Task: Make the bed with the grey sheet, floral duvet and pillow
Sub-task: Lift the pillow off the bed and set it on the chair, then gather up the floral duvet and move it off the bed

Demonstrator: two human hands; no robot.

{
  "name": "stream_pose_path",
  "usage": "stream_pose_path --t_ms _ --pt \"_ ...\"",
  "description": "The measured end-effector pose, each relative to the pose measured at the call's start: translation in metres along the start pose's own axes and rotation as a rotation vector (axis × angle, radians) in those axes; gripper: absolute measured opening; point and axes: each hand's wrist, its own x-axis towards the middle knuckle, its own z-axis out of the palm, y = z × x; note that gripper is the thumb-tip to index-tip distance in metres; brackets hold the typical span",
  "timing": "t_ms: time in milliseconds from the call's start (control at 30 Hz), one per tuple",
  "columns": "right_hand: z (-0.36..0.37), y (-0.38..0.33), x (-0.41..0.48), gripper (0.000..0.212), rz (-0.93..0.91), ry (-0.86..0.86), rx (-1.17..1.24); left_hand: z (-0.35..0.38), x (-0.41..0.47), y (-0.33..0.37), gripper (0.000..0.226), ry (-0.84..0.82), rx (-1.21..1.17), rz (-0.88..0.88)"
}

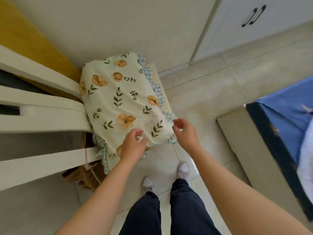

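Hovering with left hand [133,146] and right hand [185,133], fingers loosely curled, apart, gripping nothing; floral pillow [122,99] just under fingertips, on white chair [42,116].

pillow [122,99] on chair [39,116], chair's back left of it; bed [279,133] well apart to the right; cupboard [237,28] behind at far right; shoes [148,184] on floor [211,92] nearside

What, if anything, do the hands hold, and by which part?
Nothing yet. The left hand and right hand hover, fingers loosely curled, at the near edge of the pillow, gripping no fabric.
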Motion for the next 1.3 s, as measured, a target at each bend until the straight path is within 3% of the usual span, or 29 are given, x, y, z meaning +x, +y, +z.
stream_pose_path --t_ms 233,433,800,1167,1300 --pt "-0.103 0.068 -0.1 0.025 0.085 0.24 0.086 0.072 -0.082 0.068 0.017 -0.266 0.143 0.235" --pt "-0.223 0.193 -0.208 0.023 0.26 0.5 0.192 0.216 -0.182 0.11 0.021 -0.53 0.254 0.387" --pt "-0.386 0.421 -0.394 0.02 0.493 0.787 0.354 0.468 -0.39 0.154 0.021 -0.779 0.398 0.583" --pt "-0.528 0.549 -0.479 0.029 0.634 1.039 0.493 0.643 -0.507 0.227 0.024 -0.946 0.563 0.819" --pt "-0.587 0.586 -0.483 0.037 0.668 1.108 0.481 0.713 -0.534 0.265 0.036 -0.988 0.644 0.956"
